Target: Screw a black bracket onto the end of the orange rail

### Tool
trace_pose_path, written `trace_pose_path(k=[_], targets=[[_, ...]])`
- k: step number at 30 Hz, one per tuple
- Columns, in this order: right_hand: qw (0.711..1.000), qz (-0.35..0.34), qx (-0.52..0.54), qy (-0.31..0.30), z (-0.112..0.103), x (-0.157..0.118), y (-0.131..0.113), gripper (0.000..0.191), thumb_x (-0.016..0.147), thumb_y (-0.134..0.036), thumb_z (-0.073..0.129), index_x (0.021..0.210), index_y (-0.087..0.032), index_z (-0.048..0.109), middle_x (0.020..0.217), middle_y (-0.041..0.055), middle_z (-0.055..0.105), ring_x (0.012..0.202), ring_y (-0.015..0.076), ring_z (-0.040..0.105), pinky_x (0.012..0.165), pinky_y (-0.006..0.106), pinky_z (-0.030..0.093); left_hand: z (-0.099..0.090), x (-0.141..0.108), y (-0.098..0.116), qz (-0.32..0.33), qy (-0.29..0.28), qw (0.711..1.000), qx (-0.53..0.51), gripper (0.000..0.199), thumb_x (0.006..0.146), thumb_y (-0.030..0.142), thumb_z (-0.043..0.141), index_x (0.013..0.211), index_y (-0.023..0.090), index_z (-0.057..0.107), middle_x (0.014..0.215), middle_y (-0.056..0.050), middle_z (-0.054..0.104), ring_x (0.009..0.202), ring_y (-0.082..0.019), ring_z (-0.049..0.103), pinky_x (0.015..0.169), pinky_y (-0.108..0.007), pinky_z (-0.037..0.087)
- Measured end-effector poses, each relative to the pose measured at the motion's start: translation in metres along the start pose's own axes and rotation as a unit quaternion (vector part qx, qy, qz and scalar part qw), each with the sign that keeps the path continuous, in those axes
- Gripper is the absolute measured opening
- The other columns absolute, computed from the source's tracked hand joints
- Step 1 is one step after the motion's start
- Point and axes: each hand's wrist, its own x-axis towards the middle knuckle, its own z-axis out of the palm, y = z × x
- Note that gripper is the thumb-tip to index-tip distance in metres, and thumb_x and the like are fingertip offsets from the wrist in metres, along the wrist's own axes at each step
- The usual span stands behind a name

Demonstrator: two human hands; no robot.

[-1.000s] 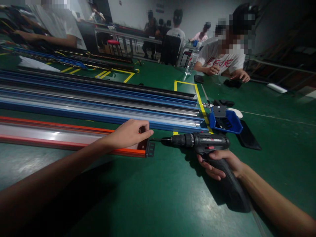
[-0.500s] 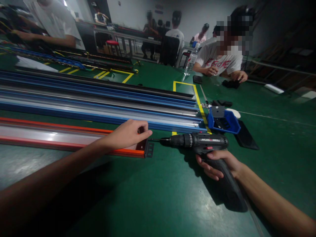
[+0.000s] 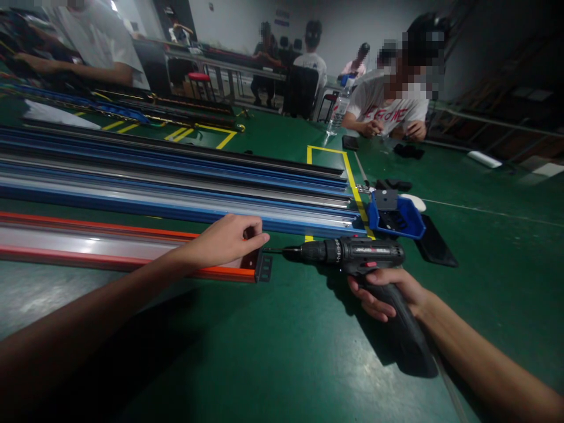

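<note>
My right hand (image 3: 383, 294) is wrapped round the grip of a black cordless drill (image 3: 372, 251), pointed left. Its long thin bit (image 3: 275, 251) reaches the black end plate (image 3: 264, 268) at the right end of an orange-edged metal channel (image 3: 229, 272). Over that end lies my left hand (image 3: 229, 238), thumb and forefinger curled at the plate's upper edge. Its other fingers are out of sight behind the hand, inside or beyond the channel. Whether the bit's tip sits in a screw is too small to see.
Several long blue-edged channels (image 3: 185, 202) lie behind the orange one on the green table (image 3: 282, 352). A blue bin (image 3: 409, 229) with black plates stands right of them, beside a dark flat phone-like slab (image 3: 436, 244). A water bottle (image 3: 337, 114) and a seated person (image 3: 388, 106) are across the table.
The view has shifted very slightly. Both hands and the drill keep their places at the channel's end. Across the table, the seated person's hands have moved a little.
</note>
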Motion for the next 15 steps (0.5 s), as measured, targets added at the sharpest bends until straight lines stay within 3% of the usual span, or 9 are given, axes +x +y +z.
trace_pose_path(k=[15], targets=[[1.0, -0.002, 0.005, -0.003, -0.0017, -0.0007, 0.0014, 0.026, 0.091, -0.027, 0.058, 0.103, -0.006, 0.068, 0.073, 0.003, 0.063, 0.043, 0.0056, 0.051, 0.05, 0.021, 0.052, 0.001, 0.0001, -0.0012, -0.004, -0.002, 1.0, 0.01, 0.031, 0.092, 0.043, 0.055, 0.074, 0.019, 0.06, 0.066, 0.002, 0.063, 0.062, -0.013, 0.056, 0.058, -0.026, 0.033]])
